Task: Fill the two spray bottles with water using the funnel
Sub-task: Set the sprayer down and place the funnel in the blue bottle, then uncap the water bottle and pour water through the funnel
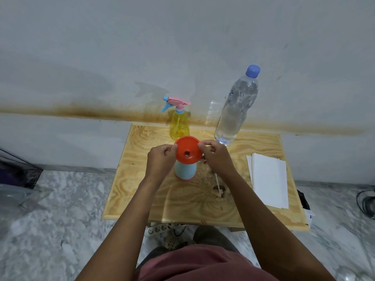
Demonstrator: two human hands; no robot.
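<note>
Two hands on the funnel (187, 150)?
— Confirmed. Left hand (161, 159) and right hand (217, 157), apart, each pinch its rim; it sits atop the blue spray bottle (185, 169) on the wooden table (125, 179).
— Recommendation?
— Seat the spout plumb in the neck before uncapping the water bottle (236, 110).

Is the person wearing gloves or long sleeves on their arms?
No. The left hand and right hand have no gloves, and both forearms are bare, with no sleeves, watch or bracelet. A dark pink shirt shows below.
</note>
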